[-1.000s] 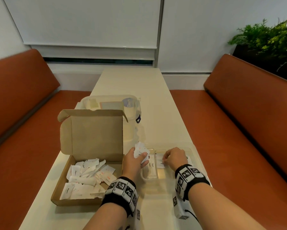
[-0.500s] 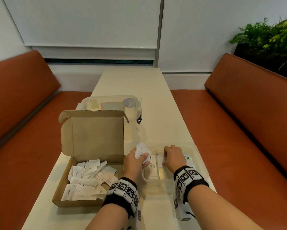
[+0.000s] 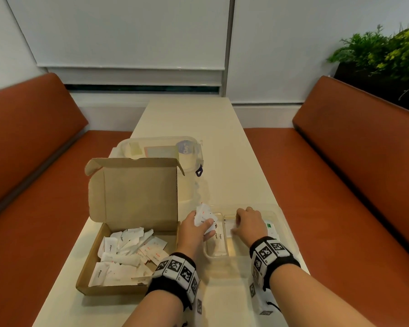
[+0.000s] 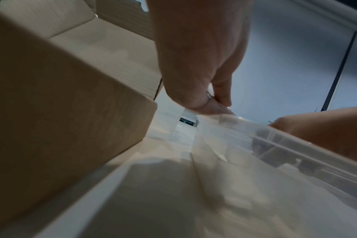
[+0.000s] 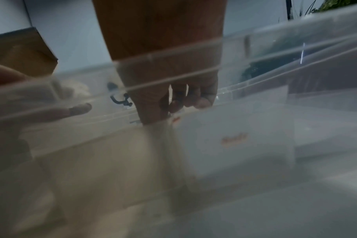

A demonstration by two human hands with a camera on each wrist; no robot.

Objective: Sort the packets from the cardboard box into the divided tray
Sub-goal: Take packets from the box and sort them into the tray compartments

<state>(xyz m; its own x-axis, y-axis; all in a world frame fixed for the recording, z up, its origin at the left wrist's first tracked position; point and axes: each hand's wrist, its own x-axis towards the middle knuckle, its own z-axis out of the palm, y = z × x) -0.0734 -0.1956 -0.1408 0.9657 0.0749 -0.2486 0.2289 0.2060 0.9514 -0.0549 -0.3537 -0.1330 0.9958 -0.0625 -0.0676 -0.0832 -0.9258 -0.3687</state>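
The open cardboard box (image 3: pixel 127 251) on the left holds several white packets (image 3: pixel 125 256). To its right stands the clear divided tray (image 3: pixel 286 223), also seen as tray (image 5: pixel 296 48). My left hand (image 3: pixel 198 228) hovers over the tray's left end and grips a bunch of white packets (image 3: pixel 204 217). A sugar packet (image 3: pixel 218 237) lies in the left compartment. My right hand (image 3: pixel 248 223) reaches into the middle compartment. In the right wrist view, right hand (image 5: pixel 169 111) pinches the corner of a flat white packet (image 5: pixel 234 140) with orange print. A green-marked packet (image 3: pixel 269 226) lies further right.
A clear lidded container (image 3: pixel 161 152) stands behind the box, whose raised lid (image 3: pixel 137 187) blocks the way back left. Orange benches (image 3: pixel 340 185) flank the narrow table (image 3: pixel 198 119). Marker tags (image 3: pixel 260 300) lie at the table's near right edge. Plants (image 3: pixel 383 50) grow far right.
My right hand has edged slightly deeper into the tray's middle compartment. The left hand stays beside it with the same bunch of packets.
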